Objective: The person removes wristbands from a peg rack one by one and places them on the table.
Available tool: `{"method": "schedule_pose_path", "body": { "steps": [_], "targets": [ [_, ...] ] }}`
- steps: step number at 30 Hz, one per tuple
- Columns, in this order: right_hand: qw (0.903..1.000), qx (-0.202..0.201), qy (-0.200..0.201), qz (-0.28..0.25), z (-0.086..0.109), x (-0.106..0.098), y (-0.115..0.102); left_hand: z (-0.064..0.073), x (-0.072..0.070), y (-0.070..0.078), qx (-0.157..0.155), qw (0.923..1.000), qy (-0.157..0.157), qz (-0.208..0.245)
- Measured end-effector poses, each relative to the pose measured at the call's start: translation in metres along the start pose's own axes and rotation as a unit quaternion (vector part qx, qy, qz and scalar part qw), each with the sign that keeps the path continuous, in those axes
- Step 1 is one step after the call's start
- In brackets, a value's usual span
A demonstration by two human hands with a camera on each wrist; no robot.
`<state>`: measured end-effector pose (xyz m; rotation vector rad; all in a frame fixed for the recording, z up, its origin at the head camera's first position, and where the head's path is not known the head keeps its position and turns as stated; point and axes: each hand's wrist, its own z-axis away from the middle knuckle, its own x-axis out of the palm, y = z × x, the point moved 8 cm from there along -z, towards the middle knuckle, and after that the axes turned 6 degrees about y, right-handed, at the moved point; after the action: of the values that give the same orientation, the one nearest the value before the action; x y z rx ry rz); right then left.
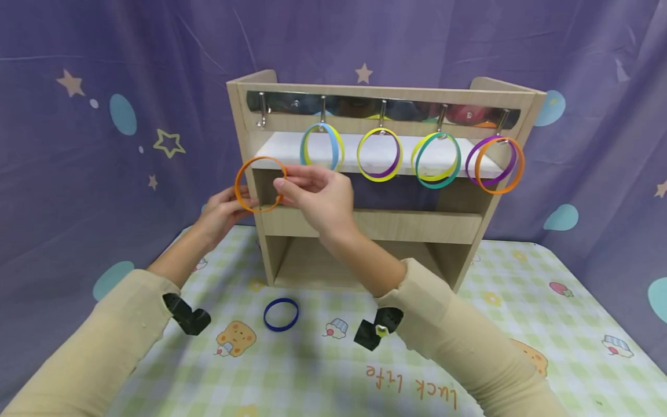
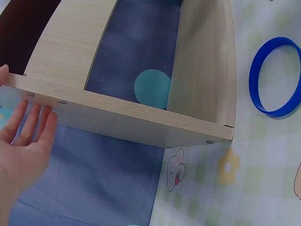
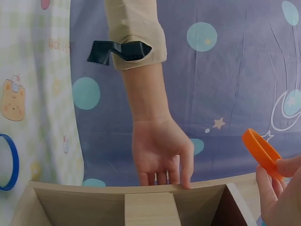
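An orange wristband (image 1: 239, 182) is pinched between the thumb and fingers of my right hand (image 1: 329, 198). It is held up before the left front of the wooden shelf unit (image 1: 417, 223), below the leftmost hook (image 1: 262, 110). My left hand (image 1: 219, 215) rests against the unit's left side. In the left wrist view, its fairly straight fingers (image 2: 33, 125) touch the outer side panel (image 2: 117, 125), with the thumb at the front edge. The right wrist view also shows the orange band (image 3: 261, 150) between the right thumb and fingers.
Pairs of bands hang on the other hooks: light blue with yellow (image 1: 341, 147), yellow with purple (image 1: 359, 153), green (image 1: 458, 162) with yellow, and purple with orange (image 1: 521, 168). A dark blue band (image 1: 267, 319) lies on the checked tablecloth (image 1: 312, 376). A purple curtain (image 1: 156, 46) hangs behind.
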<state>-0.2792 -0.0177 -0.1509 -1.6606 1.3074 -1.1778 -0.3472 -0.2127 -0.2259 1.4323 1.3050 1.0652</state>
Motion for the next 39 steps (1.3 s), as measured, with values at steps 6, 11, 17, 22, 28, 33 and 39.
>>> {"method": "schedule_pose_path", "body": {
  "steps": [6, 11, 17, 22, 28, 33, 39],
  "targets": [
    [0.9995, 0.032, 0.007, -0.005, 0.002, -0.012, 0.011, -0.001, -0.001, 0.001, 0.002, 0.9999, -0.004, -0.015],
    [0.9978, 0.063, 0.020, -0.011, 0.003, -0.023, 0.021, -0.002, 0.000, 0.001, 0.006, 0.9999, -0.011, -0.011],
    [0.9958, 0.086, 0.031, -0.003, 0.004, -0.036, 0.033, -0.003, 0.000, -0.002, -0.013, 0.9988, -0.008, -0.046],
    [0.9941, 0.105, 0.030, 0.001, 0.007, -0.044, 0.045, -0.003, 0.001, -0.003, -0.016, 0.9986, -0.009, -0.050],
    [0.9927, 0.116, 0.029, -0.015, 0.009, -0.051, 0.058, -0.002, 0.001, -0.003, -0.013, 0.9990, -0.013, -0.040],
    [0.9879, 0.151, 0.032, -0.009, 0.012, -0.058, 0.071, -0.002, 0.002, -0.002, -0.010, 0.9993, -0.017, -0.032],
    [0.9827, 0.183, 0.028, 0.000, 0.018, -0.065, 0.085, -0.002, 0.001, -0.002, -0.011, 0.9992, -0.016, -0.035]
  ]
}}
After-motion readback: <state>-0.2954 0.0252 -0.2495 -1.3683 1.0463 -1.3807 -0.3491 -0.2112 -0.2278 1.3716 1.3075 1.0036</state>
